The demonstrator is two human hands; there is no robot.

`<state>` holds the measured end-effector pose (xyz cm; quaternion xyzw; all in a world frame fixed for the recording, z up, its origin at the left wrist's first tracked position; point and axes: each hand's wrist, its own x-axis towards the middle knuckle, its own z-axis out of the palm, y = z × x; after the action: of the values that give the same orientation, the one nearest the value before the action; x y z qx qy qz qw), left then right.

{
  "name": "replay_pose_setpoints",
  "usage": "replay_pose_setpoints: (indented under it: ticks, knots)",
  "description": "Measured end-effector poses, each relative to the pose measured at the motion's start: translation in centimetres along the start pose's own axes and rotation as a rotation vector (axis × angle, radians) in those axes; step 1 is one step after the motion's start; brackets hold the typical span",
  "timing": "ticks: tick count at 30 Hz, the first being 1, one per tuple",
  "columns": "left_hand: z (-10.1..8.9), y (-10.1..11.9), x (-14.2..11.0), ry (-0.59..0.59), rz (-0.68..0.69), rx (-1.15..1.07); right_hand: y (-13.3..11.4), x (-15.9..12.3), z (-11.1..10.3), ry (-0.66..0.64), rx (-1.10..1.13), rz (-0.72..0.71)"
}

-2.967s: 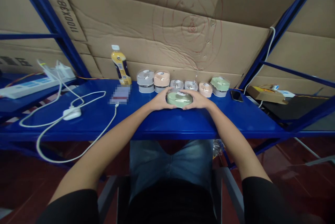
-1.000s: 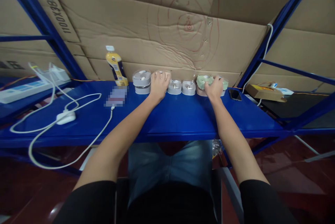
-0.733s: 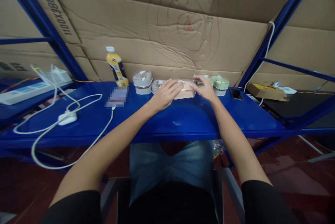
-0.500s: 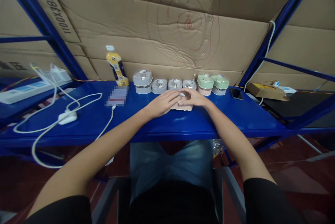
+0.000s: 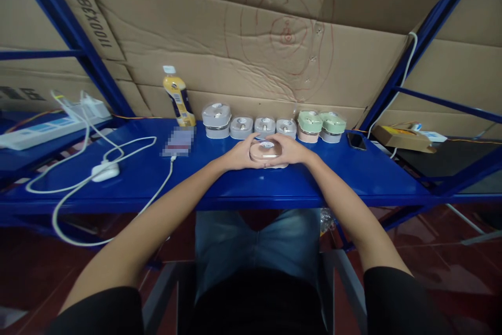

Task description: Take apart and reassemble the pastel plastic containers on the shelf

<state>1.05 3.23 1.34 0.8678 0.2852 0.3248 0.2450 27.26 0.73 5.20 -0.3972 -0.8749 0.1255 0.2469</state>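
Observation:
My left hand [image 5: 240, 154] and my right hand [image 5: 293, 150] curl round opposite sides of a small pink lidded container [image 5: 265, 152], close to the front of the blue table. A round white label and a small light-coloured bar show on its clear top. Part of a pale pink edge [image 5: 281, 166] peeks out beneath my right fingers; its owner is mostly hidden. Just behind my hands stand small grey containers [image 5: 264, 127] with clear lids. To their left is a grey stacked container [image 5: 217, 120], and to the right are green-topped containers [image 5: 309, 126].
A yellow drink bottle [image 5: 179, 97] stands at the back left, with a blurred-out item in front. A white cable and charger [image 5: 105, 171] spread across the left side. A phone [image 5: 356, 140] lies at the right. Blue posts and a cardboard wall [image 5: 188, 37] frame the table.
My hands have gone from lying over the top of the pink container to gripping its sides, so its lid now shows. The view has shifted slightly.

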Motion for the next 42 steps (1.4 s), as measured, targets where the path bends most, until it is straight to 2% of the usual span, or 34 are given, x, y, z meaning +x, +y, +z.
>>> replay_pose_setpoints:
  ticks: [5,8,11,15,20,23,26,28,30,33,37,39,42]
  knots:
    - [-0.2,0.4,-0.2,0.014,0.048,0.097,1.4,-0.9,-2.9,0.165,0.143,0.112]
    - [-0.1,1.6,-0.4,-0.059,0.158,0.190,2.6,-1.4,-4.2,0.292,0.131,0.243]
    - [0.1,2.7,-0.5,-0.105,0.202,0.229,3.4,-1.6,-4.5,0.330,0.086,0.321]
    - [-0.5,2.6,-0.3,-0.049,0.166,0.202,3.5,-1.7,-4.4,0.323,0.090,0.349]
    - [-2.9,-0.1,0.0,0.088,-0.015,0.229,3.7,-2.0,-5.1,0.228,0.057,0.372]
    - [-3.9,-1.4,0.0,0.092,-0.075,0.254,4.2,-2.1,-5.4,0.121,0.028,0.416]
    - [-3.8,-1.6,0.0,0.073,-0.077,0.256,4.8,-2.1,-5.2,0.049,0.000,0.435]
    - [-3.4,-1.1,0.0,0.081,-0.049,0.251,5.0,-2.1,-5.1,0.073,-0.005,0.430]
    - [-2.9,-0.1,-0.1,0.089,-0.010,0.239,4.9,-2.1,-5.1,0.151,0.007,0.408]
    - [-1.9,1.3,-0.1,0.096,0.026,0.201,4.1,-2.0,-5.0,0.238,0.076,0.280]
    - [-0.2,1.9,-0.1,0.078,0.051,0.133,2.3,-1.4,-4.0,0.137,0.132,0.057]
    - [0.4,1.6,0.0,0.073,0.035,0.092,1.3,-1.1,-3.0,0.073,0.112,0.017]
    - [1.0,1.2,0.1,0.062,0.018,0.043,0.4,-0.6,-1.6,0.045,0.075,-0.036]
